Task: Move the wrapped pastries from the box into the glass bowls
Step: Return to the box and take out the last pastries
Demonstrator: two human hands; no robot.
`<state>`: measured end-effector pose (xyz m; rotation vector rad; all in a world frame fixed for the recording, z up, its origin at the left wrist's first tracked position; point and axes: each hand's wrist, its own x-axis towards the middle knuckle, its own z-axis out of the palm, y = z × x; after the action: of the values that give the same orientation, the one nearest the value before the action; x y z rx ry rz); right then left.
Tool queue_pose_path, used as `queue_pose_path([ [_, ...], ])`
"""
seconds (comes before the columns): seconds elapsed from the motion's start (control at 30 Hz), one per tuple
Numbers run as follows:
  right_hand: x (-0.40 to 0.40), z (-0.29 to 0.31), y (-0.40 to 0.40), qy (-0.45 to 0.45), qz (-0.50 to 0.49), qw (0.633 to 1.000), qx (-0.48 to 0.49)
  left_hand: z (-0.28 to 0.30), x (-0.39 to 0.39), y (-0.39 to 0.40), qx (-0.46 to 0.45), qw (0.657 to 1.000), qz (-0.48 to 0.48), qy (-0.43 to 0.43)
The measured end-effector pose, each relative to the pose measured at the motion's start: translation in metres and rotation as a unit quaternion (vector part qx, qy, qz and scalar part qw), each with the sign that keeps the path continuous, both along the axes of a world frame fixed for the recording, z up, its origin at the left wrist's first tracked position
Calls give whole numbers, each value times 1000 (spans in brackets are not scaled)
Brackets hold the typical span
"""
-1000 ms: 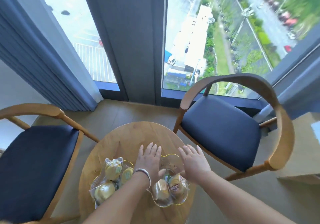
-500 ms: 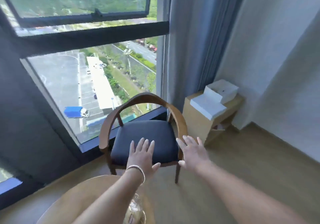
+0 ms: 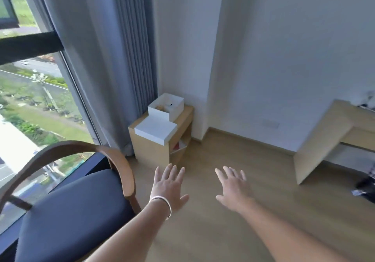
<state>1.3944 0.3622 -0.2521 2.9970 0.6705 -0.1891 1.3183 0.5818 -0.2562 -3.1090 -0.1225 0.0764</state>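
An open white box (image 3: 166,107) stands on a small wooden cabinet (image 3: 154,150) in the corner, with something brownish showing inside it (image 3: 160,107). The box's white lid (image 3: 155,129) lies flat in front of it. My left hand (image 3: 168,186), with a white bracelet on the wrist, is held out flat over the floor, fingers spread and holding nothing. My right hand (image 3: 233,188) is stretched out beside it, also spread and holding nothing. Both hands are well short of the cabinet. The glass bowls and the round table are out of view.
A wooden chair with a dark blue seat (image 3: 73,211) stands at the lower left, close to my left arm. Blue curtains (image 3: 105,59) hang beside the window. A low wooden desk (image 3: 328,140) stands at the right wall. Wooden floor (image 3: 233,231) lies between me and the cabinet.
The view has swung right, away from the round table and its bowls of pastries, toward the corner cabinet with the box. Both hands stay held out, spread and holding nothing.
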Motion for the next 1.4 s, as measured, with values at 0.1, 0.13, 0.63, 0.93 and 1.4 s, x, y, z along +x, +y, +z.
queue_pose_path([
  [0.1, 33, -3, -10, 4, -6, 1000, 16, -1, 38, -9, 12, 1000, -13, 7],
  [0.13, 44, -4, -13, 5, -7, 1000, 25, -1, 50, -11, 16, 1000, -15, 6],
  [0.63, 217, 1, -60, 10, -44, 998, 44, 0, 258, -46, 32, 997, -73, 6],
  [0.93, 393, 7, -55, 5, -80, 997, 9, -25, 468, -42, 9, 993, -116, 3],
  [1.4, 595, 15, 21, 14, -41, 999, 10, -20, 653, 35, 1, 996, -82, 16],
])
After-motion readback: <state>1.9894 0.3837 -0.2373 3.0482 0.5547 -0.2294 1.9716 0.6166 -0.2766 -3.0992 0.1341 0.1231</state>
